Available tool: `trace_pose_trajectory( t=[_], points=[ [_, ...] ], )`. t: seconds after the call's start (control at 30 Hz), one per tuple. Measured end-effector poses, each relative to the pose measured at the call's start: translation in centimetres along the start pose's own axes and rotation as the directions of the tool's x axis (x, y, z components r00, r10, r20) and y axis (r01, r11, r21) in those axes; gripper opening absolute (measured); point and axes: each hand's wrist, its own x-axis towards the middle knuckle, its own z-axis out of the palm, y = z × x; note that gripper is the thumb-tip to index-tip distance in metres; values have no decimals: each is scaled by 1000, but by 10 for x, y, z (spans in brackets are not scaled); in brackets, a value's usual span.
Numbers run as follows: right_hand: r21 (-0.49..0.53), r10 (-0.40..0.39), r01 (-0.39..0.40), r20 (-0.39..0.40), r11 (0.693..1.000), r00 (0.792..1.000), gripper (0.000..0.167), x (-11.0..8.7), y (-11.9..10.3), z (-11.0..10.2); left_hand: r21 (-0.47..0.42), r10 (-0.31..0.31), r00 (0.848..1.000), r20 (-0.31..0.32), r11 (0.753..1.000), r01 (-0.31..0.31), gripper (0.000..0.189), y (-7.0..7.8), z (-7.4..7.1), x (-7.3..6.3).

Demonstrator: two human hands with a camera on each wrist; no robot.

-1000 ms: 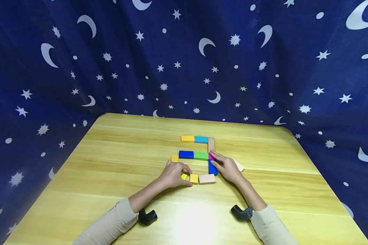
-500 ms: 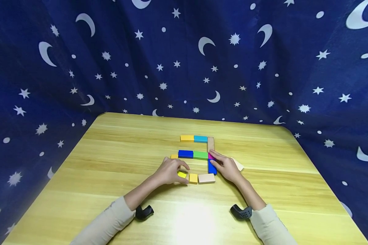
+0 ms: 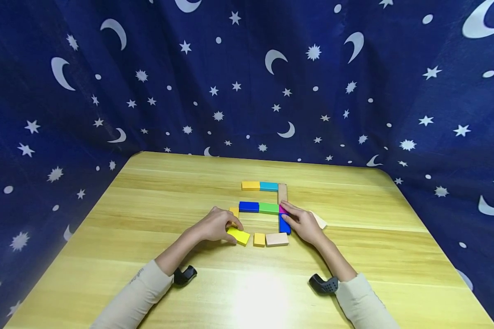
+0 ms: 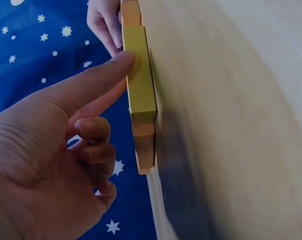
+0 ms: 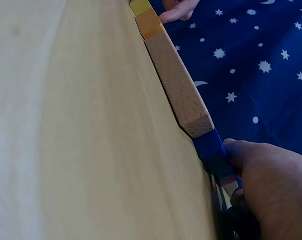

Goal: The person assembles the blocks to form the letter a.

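My left hand [image 3: 216, 225] pinches a yellow block [image 3: 238, 236] between thumb and forefinger, at the left end of the near row. In the left wrist view the thumb lies along the face of that yellow block [image 4: 140, 75], and the other fingers curl loosely below. A short orange block [image 3: 259, 240] and a pale wood block [image 3: 276, 239] lie to its right. My right hand [image 3: 306, 225] rests on the right-hand column, fingertips on the magenta block [image 3: 283, 209] and thumb on the upright blue block [image 3: 285, 225].
A blue block [image 3: 249, 207] and a green block [image 3: 269, 208] form the middle row. Behind lie an orange block [image 3: 250, 186], a light blue block [image 3: 269, 186] and a wood block [image 3: 282, 193]. Another orange block [image 3: 233, 212] sits left; a pale block [image 3: 319, 220] lies right.
My left hand has moved left, away from the short orange block, and now grips the yellow block, which shows more fully. The right hand has stayed in place.
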Motion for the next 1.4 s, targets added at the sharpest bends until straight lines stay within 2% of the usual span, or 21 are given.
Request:
trace_pose_trajectory(
  t=[0.27, 0.67, 1.4],
  points=[
    [-9, -16, 16, -18, 1000, 1000, 42, 0, 0, 0, -2, 16, 1000, 5, 1000, -16, 32, 3, 4, 4],
    [6, -16, 16, -25, 1000, 1000, 40, -1, 0, 2, -5, 22, 999, -41, 1000, -22, 32, 4, 9, 5],
    [0, -31, 31, -24, 1000, 999, 41, -1, 0, 1, -25, 27, 999, -41, 999, -28, 33, 4, 6, 6]
  ],
)
